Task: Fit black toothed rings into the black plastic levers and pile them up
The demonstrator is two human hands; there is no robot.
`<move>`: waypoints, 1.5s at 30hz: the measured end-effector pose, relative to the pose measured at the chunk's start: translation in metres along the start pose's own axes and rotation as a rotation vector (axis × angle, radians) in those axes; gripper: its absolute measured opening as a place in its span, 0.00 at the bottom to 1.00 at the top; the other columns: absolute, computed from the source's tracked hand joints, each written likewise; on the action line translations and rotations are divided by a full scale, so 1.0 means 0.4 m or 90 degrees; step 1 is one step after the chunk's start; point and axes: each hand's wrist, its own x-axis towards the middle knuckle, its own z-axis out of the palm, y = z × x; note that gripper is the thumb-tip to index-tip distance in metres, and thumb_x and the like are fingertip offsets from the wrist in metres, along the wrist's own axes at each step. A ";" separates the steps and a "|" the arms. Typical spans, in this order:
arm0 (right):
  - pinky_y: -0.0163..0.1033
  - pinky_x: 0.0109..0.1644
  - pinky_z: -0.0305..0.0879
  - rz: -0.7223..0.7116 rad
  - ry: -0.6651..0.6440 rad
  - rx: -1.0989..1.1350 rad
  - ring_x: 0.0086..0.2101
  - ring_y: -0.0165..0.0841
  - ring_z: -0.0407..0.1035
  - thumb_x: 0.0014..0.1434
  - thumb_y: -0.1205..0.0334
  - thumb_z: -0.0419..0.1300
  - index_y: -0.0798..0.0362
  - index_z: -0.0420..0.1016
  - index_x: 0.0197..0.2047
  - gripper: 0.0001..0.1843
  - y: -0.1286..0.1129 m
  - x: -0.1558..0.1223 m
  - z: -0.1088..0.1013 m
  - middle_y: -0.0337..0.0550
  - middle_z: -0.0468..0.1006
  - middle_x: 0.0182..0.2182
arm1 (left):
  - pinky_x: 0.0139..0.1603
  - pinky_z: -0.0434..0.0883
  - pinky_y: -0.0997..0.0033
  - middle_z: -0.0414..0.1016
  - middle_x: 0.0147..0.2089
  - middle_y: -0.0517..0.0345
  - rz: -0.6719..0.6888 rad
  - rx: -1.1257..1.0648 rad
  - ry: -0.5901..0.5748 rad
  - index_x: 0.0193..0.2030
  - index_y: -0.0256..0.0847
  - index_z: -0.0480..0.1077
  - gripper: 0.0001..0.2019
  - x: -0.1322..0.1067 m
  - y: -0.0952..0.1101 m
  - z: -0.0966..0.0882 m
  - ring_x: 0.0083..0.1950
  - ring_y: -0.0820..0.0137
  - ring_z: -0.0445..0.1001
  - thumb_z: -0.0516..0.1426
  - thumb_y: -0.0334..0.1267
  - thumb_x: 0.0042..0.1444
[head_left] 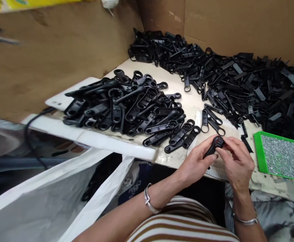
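A black plastic arm-shaped part with a rounded, ribbed end [216, 144] is held up at the table's front edge. My left hand [196, 161] is closed around its shaft. The thumb and fingers of my right hand [236, 159] pinch its rounded end; whether they also hold something small is hidden. Just beyond my hands lie a few loose black ring-ended pieces [205, 121]. Left of them is a heap of black ring-ended arms [126, 104], several with their hollow inner side facing up.
A large pile of black plastic parts [237, 77] spreads along the back and right, against a cardboard wall [245, 27]. A green tray [261, 153] full of small silvery metal pieces [285, 158] stands at right. A white sack [48, 195] hangs open at left, below a black cable [27, 134].
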 end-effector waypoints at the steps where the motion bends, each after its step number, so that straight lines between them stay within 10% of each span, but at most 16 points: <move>1: 0.37 0.37 0.77 -0.003 0.002 -0.006 0.31 0.29 0.74 0.58 0.64 0.65 0.49 0.80 0.48 0.13 0.001 0.001 0.000 0.42 0.78 0.39 | 0.70 0.59 0.60 0.66 0.66 0.49 0.015 0.032 -0.008 0.66 0.37 0.62 0.29 -0.001 0.000 -0.003 0.69 0.60 0.62 0.57 0.28 0.56; 12: 0.38 0.43 0.78 0.074 -0.007 0.082 0.39 0.32 0.76 0.57 0.63 0.66 0.48 0.80 0.45 0.12 -0.002 -0.019 -0.004 0.43 0.78 0.41 | 0.59 0.69 0.70 0.71 0.62 0.47 0.162 0.408 -0.060 0.67 0.37 0.57 0.24 -0.016 0.028 -0.012 0.61 0.66 0.72 0.50 0.31 0.64; 20: 0.37 0.44 0.77 0.235 -0.234 0.257 0.40 0.34 0.78 0.59 0.55 0.64 0.46 0.79 0.51 0.16 0.015 -0.023 -0.087 0.44 0.81 0.47 | 0.33 0.71 0.77 0.79 0.30 0.58 0.156 0.546 -0.074 0.62 0.37 0.66 0.20 -0.032 0.050 -0.029 0.28 0.72 0.76 0.52 0.38 0.65; 26: 0.35 0.32 0.72 0.283 -0.300 0.185 0.28 0.33 0.74 0.65 0.48 0.54 0.53 0.83 0.42 0.21 0.008 -0.040 -0.042 0.39 0.81 0.25 | 0.24 0.66 0.79 0.69 0.19 0.65 0.107 0.552 -0.078 0.64 0.35 0.64 0.21 -0.041 0.044 -0.023 0.19 0.75 0.68 0.49 0.36 0.65; 31: 0.39 0.41 0.75 0.246 -0.350 0.214 0.36 0.36 0.78 0.64 0.49 0.55 0.51 0.81 0.48 0.20 0.012 -0.011 -0.019 0.41 0.84 0.35 | 0.28 0.69 0.76 0.79 0.32 0.55 0.273 0.763 -0.045 0.63 0.33 0.65 0.20 -0.047 0.063 -0.056 0.27 0.72 0.75 0.48 0.33 0.65; 36: 0.46 0.54 0.71 0.132 -0.235 -0.044 0.44 0.39 0.77 0.63 0.55 0.57 0.53 0.79 0.49 0.16 0.071 0.046 -0.048 0.48 0.82 0.45 | 0.51 0.72 0.61 0.79 0.49 0.44 0.498 1.074 0.154 0.60 0.33 0.67 0.20 -0.038 0.105 -0.110 0.52 0.60 0.77 0.49 0.26 0.61; 41: 0.51 0.56 0.68 0.021 -0.257 -0.289 0.51 0.45 0.71 0.65 0.58 0.55 0.57 0.74 0.55 0.19 0.099 0.086 -0.022 0.55 0.77 0.51 | 0.66 0.48 0.29 0.70 0.62 0.39 0.382 1.193 0.232 0.57 0.36 0.70 0.18 0.007 0.125 -0.146 0.69 0.46 0.61 0.48 0.28 0.64; 45: 0.52 0.54 0.69 0.006 -0.317 -0.371 0.52 0.46 0.69 0.65 0.59 0.55 0.55 0.72 0.56 0.18 0.104 0.099 0.008 0.53 0.76 0.51 | 0.65 0.41 0.22 0.68 0.63 0.35 0.329 1.202 0.240 0.59 0.35 0.69 0.18 0.019 0.137 -0.149 0.69 0.42 0.60 0.49 0.33 0.66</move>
